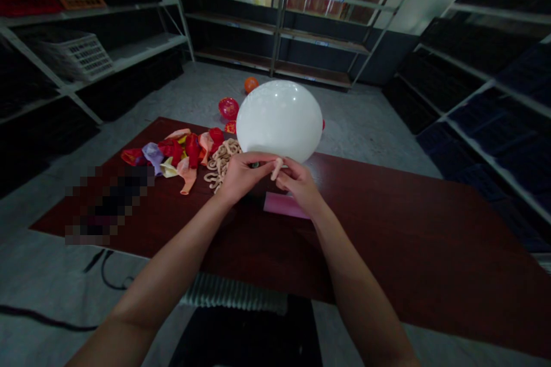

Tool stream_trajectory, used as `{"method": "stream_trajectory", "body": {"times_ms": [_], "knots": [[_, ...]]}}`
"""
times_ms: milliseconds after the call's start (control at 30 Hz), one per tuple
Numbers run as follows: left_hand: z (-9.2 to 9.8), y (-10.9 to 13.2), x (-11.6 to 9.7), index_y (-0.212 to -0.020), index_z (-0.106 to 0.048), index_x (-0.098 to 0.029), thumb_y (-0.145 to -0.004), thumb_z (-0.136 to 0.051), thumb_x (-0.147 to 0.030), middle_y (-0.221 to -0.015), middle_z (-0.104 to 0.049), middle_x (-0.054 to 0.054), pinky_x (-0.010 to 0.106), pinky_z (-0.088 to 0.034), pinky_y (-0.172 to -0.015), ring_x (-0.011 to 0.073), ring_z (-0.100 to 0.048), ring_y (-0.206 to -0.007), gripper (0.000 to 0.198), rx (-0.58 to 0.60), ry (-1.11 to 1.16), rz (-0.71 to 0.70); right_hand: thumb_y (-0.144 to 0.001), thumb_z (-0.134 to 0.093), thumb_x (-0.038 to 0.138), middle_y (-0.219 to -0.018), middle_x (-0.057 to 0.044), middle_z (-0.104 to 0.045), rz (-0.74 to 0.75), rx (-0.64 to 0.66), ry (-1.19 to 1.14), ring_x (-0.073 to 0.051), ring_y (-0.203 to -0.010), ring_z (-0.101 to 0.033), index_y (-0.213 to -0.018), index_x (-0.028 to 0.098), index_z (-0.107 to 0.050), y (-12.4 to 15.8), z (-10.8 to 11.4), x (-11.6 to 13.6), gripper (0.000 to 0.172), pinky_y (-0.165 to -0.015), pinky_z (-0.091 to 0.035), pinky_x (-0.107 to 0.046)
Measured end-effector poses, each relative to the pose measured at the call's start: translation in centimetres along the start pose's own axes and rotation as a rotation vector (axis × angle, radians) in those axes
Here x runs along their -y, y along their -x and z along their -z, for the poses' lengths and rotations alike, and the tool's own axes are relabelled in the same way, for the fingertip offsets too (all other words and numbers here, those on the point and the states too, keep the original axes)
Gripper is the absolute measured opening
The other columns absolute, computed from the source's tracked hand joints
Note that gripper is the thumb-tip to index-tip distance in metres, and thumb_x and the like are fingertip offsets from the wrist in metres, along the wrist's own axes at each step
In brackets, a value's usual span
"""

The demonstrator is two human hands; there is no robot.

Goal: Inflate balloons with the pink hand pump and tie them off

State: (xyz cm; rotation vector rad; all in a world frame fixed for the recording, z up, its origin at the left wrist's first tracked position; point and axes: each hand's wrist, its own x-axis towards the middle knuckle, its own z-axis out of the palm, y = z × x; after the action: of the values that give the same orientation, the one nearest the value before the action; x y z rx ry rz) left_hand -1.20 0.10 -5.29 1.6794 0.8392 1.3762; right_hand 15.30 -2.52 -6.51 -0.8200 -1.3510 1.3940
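A large inflated white balloon (279, 117) stands just beyond my two hands, above the far side of the table. My left hand (247, 172) is closed in a pinch at the balloon's lower end; the neck itself is hidden by the fingers. With bent fingers, my right hand (300, 180) pinches a short beige cord (276, 168) right beside the left fingertips. A heap of curled beige cords (221, 161) lies to the left of my left hand. Under my right wrist is a pink tube-like object (284, 205), partly covered by the hand.
Uninflated balloons (185, 152) in several colours lie at the left of the dark red table (408, 229). A pixelated dark object (114, 200) is near its left edge. On the floor beyond are a red balloon (228, 108) and an orange ball-like balloon (251, 85). Metal shelves (275, 40) surround the area.
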Motion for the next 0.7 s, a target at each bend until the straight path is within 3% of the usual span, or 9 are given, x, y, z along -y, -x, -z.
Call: {"method": "stream_trajectory", "body": {"times_ms": [200,367,467,533,633,700], "knots": [[-0.4,0.1,-0.4,-0.08,-0.084,-0.019,-0.08,-0.081,-0.051,-0.074,-0.077,0.005,0.033,-0.06,-0.074,0.0217,-0.072,-0.073,0.032,-0.071,0.003,0.035,-0.079,-0.078,0.048,-0.061,0.008,-0.046,0.002,-0.086,0.039,-0.006,-0.051,-0.028,-0.092,0.022,-0.066,0.0,-1.0,-0.4,0.031,-0.049,-0.018,-0.026],[-0.9,0.5,-0.3,-0.085,-0.08,-0.02,-0.088,-0.074,-0.048,-0.083,-0.078,0.005,0.033,-0.058,-0.076,0.0204,-0.071,-0.078,0.029,-0.133,-0.064,-0.011,-0.077,-0.078,0.05,-0.061,0.007,-0.049,0.02,-0.182,0.008,-0.006,-0.05,-0.028,-0.086,0.022,-0.066,0.0,-1.8,-0.6,0.031,-0.05,-0.018,-0.027],[-1.2,0.7,-0.1,-0.095,-0.073,-0.019,-0.088,-0.076,-0.041,-0.078,-0.072,0.002,0.026,-0.052,-0.061,0.0145,-0.065,-0.066,0.023,-0.181,-0.063,-0.023,-0.075,-0.077,0.049,-0.062,0.006,-0.051,0.002,-0.22,0.003,-0.007,-0.051,-0.03,-0.087,0.023,-0.067,0.1,-2.1,-0.5,0.031,-0.05,-0.02,-0.026],[-1.3,0.7,0.1,-0.095,-0.062,-0.02,-0.082,-0.082,-0.039,-0.072,-0.062,-0.003,0.023,-0.044,-0.051,0.0106,-0.056,-0.057,0.03,-0.243,-0.027,-0.02,-0.075,-0.077,0.05,-0.063,0.006,-0.051,0.0,-0.231,0.002,-0.007,-0.053,-0.032,-0.087,0.023,-0.068,0.1,-2.2,-0.4,0.031,-0.051,-0.021,-0.026],[-1.3,0.5,0.1,-0.082,-0.048,-0.022,-0.077,-0.087,-0.043,-0.064,-0.048,-0.007,0.021,-0.037,-0.046,0.0085,-0.045,-0.051,0.045,-0.3,0.003,-0.014,-0.075,-0.077,0.052,-0.063,0.006,-0.05,0.005,-0.231,-0.013,-0.007,-0.053,-0.032,-0.087,0.023,-0.068,0.1,-2.3,-0.4,0.033,-0.05,-0.021,-0.026],[-1.1,0.4,0.2,-0.072,-0.044,-0.021,-0.083,-0.079,-0.052,-0.058,-0.044,-0.006,0.022,-0.035,-0.044,0.0086,-0.041,-0.048,0.048,-0.234,0.045,0.022,-0.074,-0.078,0.053,-0.062,0.006,-0.049,0.009,-0.234,-0.028,-0.007,-0.052,-0.031,-0.087,0.023,-0.068,0.1,-2.2,-0.5,0.034,-0.05,-0.02,-0.026]]}}
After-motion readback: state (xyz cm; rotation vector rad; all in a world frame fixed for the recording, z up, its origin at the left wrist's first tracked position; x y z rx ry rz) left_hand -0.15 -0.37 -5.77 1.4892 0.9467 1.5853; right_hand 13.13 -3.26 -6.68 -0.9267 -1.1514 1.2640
